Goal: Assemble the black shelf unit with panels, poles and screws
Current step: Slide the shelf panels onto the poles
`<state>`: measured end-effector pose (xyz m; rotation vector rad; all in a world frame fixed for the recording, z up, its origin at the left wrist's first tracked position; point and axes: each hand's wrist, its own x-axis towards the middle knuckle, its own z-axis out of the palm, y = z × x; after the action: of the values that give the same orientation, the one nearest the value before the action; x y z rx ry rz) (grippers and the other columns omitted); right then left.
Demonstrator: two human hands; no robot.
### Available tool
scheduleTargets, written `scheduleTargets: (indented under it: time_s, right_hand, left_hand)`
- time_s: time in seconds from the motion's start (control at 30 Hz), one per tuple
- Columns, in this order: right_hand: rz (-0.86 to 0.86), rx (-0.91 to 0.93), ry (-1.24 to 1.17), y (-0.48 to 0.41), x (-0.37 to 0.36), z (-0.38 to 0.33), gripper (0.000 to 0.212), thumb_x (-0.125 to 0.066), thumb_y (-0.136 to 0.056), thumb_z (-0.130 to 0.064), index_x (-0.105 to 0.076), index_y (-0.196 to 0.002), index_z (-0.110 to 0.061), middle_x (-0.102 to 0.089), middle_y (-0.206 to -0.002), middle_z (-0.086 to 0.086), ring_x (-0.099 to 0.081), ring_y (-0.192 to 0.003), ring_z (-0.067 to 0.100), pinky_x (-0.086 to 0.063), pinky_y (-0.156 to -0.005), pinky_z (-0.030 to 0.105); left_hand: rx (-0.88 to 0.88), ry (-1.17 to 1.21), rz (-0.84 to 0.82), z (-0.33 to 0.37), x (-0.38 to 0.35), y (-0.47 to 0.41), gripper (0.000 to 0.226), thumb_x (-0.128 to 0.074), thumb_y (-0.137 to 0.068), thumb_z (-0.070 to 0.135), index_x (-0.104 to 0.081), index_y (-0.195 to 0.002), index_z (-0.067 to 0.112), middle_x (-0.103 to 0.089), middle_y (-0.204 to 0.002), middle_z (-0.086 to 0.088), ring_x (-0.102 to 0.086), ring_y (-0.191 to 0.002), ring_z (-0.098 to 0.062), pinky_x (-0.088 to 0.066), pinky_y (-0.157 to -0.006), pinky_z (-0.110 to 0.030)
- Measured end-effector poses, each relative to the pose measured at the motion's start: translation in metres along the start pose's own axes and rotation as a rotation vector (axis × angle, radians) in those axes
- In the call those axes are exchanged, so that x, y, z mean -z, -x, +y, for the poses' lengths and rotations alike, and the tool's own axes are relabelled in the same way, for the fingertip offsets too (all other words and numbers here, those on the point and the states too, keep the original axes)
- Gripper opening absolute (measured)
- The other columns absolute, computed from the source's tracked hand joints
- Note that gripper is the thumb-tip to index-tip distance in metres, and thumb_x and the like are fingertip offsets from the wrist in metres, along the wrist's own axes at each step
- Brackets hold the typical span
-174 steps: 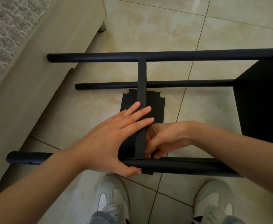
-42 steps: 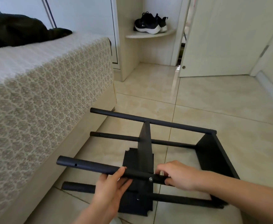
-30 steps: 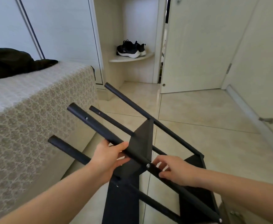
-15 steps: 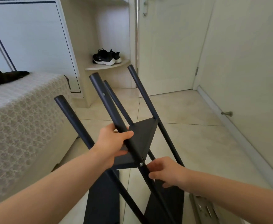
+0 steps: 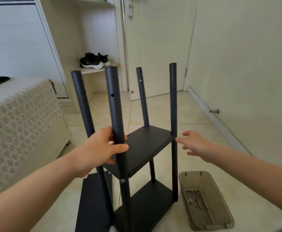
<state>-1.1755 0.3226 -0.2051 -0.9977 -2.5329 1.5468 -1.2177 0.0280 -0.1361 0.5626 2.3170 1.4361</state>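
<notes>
head view: my left hand (image 5: 101, 148) grips the near-left pole (image 5: 113, 101), thumb (image 5: 120, 147) across its front, just above the middle panel (image 5: 147, 143). my right hand (image 5: 195, 144) is slack and spread, fingertips just beside the near-right pole (image 5: 173, 97). the shelf unit (image 5: 147, 208) stands upright at centre frame, its poles vertical, tips toward the top edge.

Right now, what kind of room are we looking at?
Most likely a home bedroom: a bed with a patterned cover on the left, sneakers on a corner shelf, and a closed door behind.
</notes>
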Motion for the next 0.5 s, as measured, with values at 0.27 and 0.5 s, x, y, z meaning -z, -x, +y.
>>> scheduleTargets:
  time_s: [0.27, 0.5]
  right_hand:
    - [0.174, 0.058, -0.125, -0.0049, 0.0056, -0.0051, 0.057, -0.052, -0.101, -0.02, -0.021, -0.149, -0.018, -0.048, -0.137, 0.012, -0.051, -0.113, 0.029, -0.044, -0.094, 0.044]
    - [0.188, 0.078, -0.14, -0.0067, 0.0061, -0.0062, 0.04, -0.054, -0.098, -0.008, -0.037, -0.134, -0.013, -0.048, -0.117, 0.007, -0.049, -0.105, 0.028, -0.048, -0.088, 0.049]
  left_hand:
    - [-0.057, -0.224, 0.042, -0.005, 0.011, 0.0046, 0.021, -0.071, -0.091, 0.019, -0.055, -0.104, 0.025, -0.068, -0.1, 0.0, -0.069, -0.093, -0.016, -0.061, -0.082, -0.041]
    - [-0.122, -0.167, 0.214, -0.0031, 0.0112, -0.0023, 0.03, -0.071, -0.089, 0.011, -0.055, -0.109, 0.026, -0.07, -0.104, 0.0, -0.069, -0.098, -0.02, -0.06, -0.087, -0.044]
